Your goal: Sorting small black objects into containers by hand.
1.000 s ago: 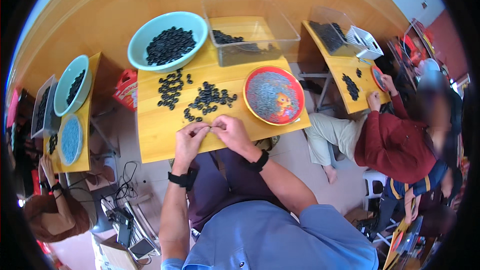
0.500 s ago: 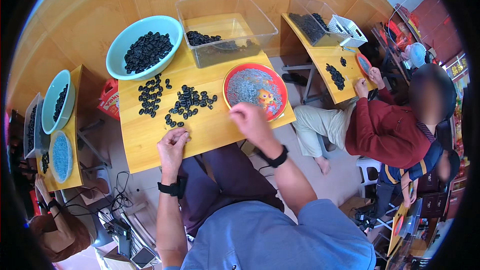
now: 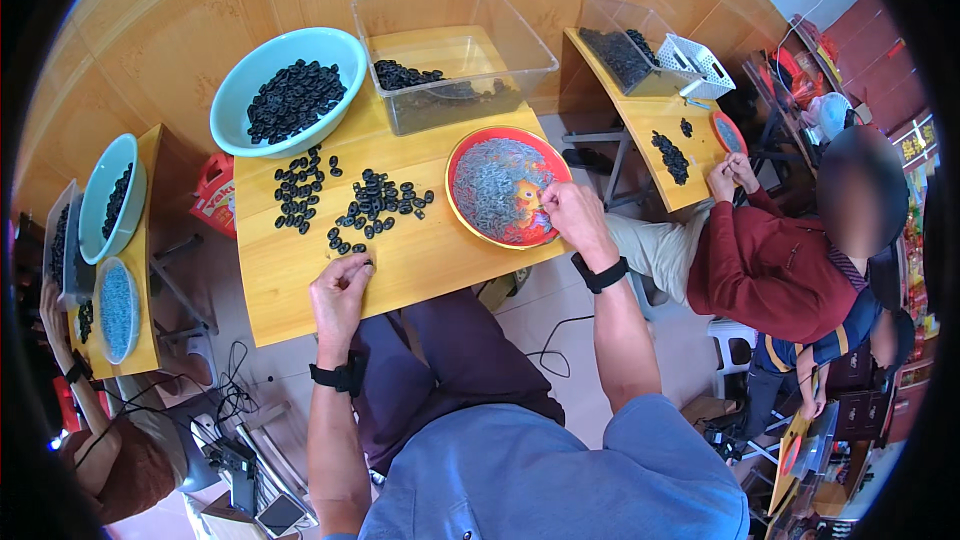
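Note:
By the table's near edge, my left hand (image 3: 341, 292) pinches a small black oval piece that barely shows at its fingertips. My right hand (image 3: 580, 218) is over the right rim of a red plate (image 3: 486, 231) with a yellow edge, thumb and fingers pressed together; whatever they hold is too small to make out. Thin grey pins (image 3: 492, 180) are heaped on the plate, with its printed pattern showing on the right. Loose black oval pieces with holes (image 3: 378, 198) lie left of the plate, in two groups on the yellow wooden table (image 3: 440, 265).
A light-blue basin (image 3: 232, 125) full of black pieces stands back left, beside a clear plastic bin (image 3: 450, 115) with more inside. To the right a person in a dark red top (image 3: 760, 265) works at another table (image 3: 640, 110); a further person (image 3: 120, 470) sits at left.
My right hand has moved right and slightly up, from the plate's near left side to its right rim. My left hand stays nearly where it was, still pinching.

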The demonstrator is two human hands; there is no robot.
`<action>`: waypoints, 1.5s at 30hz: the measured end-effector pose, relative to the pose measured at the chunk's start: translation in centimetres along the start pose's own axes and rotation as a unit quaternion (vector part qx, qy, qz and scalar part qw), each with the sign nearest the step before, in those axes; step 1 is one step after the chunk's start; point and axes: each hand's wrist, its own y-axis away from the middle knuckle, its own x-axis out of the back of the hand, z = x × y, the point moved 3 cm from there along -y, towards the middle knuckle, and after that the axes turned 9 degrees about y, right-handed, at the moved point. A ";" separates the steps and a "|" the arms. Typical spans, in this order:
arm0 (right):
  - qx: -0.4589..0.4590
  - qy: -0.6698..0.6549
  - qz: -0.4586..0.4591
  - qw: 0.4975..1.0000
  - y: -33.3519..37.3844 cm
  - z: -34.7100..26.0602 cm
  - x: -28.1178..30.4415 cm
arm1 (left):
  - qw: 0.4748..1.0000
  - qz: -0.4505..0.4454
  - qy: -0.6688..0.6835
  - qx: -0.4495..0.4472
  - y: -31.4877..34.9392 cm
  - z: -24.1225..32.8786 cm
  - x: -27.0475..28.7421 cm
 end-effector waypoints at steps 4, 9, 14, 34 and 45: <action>0.020 0.065 -0.020 0.997 -0.5 -0.5 -0.6 | 0.999 0.016 0.030 0.000 0.0 0.1 -0.3; 0.015 0.037 -0.063 0.997 -0.5 -1.3 -0.4 | 1.000 -0.006 -0.016 -0.008 0.2 0.4 -0.3; -0.037 -0.116 -0.084 0.989 0.0 -1.7 0.6 | 0.999 -0.015 -0.027 -0.013 0.2 0.8 -0.4; 0.042 0.025 -0.065 0.997 -0.1 -1.8 0.0 | 0.999 -0.020 0.036 -0.026 0.1 0.6 -0.5; 0.043 0.011 0.032 0.998 1.6 -5.4 2.7 | 0.991 -0.018 0.127 0.045 -0.3 -0.3 -0.1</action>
